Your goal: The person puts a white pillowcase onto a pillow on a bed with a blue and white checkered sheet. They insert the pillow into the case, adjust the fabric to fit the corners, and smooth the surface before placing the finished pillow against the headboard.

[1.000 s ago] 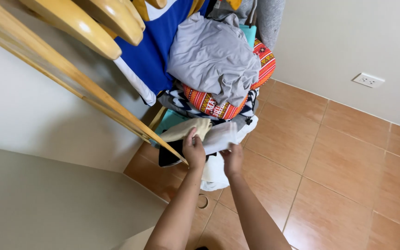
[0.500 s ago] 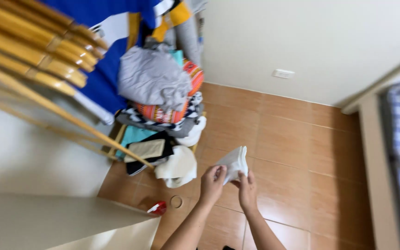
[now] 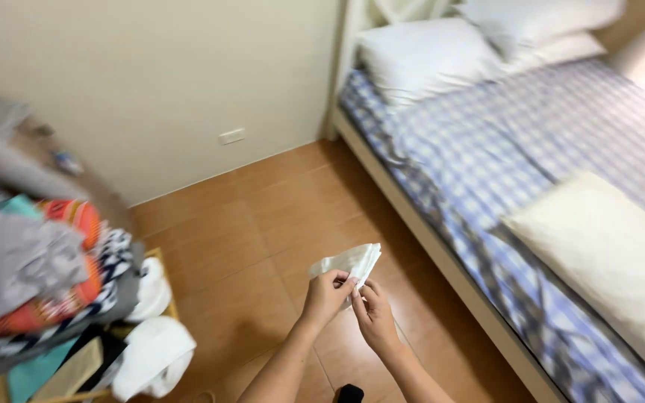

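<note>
A bed (image 3: pixel 516 142) with a checked blue sheet, 2 white pillows (image 3: pixel 427 52) and a cream cushion (image 3: pixel 606 254) fills the right. A heap of clothes (image 3: pixel 46 283) sits left. Above the tiled floor (image 3: pixel 263 216), left hand (image 3: pixel 326 298) and right hand (image 3: pixel 373 317) each have their grip pinched on a small folded white cloth (image 3: pixel 349 263).

The folded cloth (image 3: pixel 349 263) looks soft, matt white fabric, the floor (image 3: pixel 263 224) is smooth, faintly glossy brown tile, and the bed (image 3: pixel 531 149) wears checked cotton.
</note>
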